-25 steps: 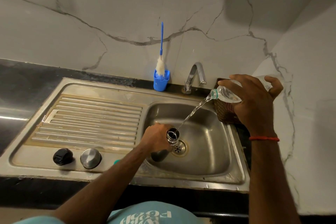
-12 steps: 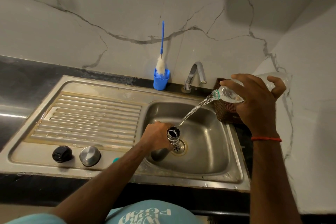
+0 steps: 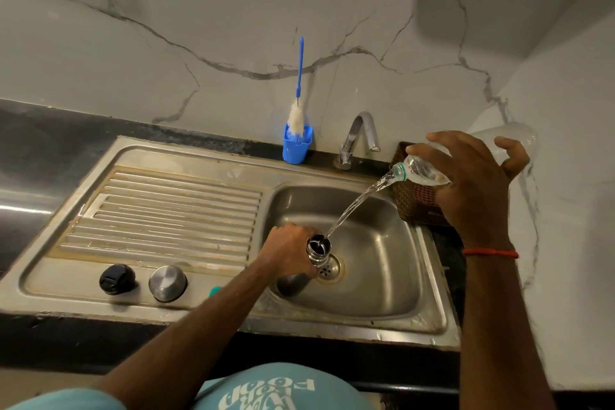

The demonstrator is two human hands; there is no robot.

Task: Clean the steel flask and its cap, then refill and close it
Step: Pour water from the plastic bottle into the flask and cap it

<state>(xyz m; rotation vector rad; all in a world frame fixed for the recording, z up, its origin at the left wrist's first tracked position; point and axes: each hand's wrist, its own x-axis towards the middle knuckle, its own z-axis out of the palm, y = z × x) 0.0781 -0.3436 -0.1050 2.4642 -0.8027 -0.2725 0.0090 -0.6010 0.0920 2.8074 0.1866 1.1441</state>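
Pouring from a soft bottle into a narrow neck is all about aim, so here's my take on this refill. The left hand [image 3: 289, 251] is wrapped around the steel flask [image 3: 317, 250] just under its neck. It holds the flask slightly tilted, low inside the sink basin [image 3: 382, 293], right beside the drain [image 3: 329, 270]. The right hand [image 3: 476, 190] grips the clear plastic bottle [image 3: 421, 170], tipped nearly flat up by the sink's right rim. Its fingers are curled over the top and the thumb is spread out behind.

The water stream [image 3: 356, 206] arcs a long way down and left and lands right at the rim of the flask's mouth. I honestly can't tell if all of it goes in.

What I'd do:
- bring the bottle's mouth much nearer the flask, since a shorter fall wanders less
- change the tilt slowly and don't squeeze, or the flow will glug and jump
- leave the flask over the basin so any miss runs down the drain
- stand the flask more upright as it fills
- stop short of the brim so the cap has room

The level inside isn't visible from here, so go by sound and weight.

The black cap [image 3: 117, 279] and steel cap [image 3: 167, 283] sit side by side on the drainboard [image 3: 166, 210], well apart from the flask and not yet needed.
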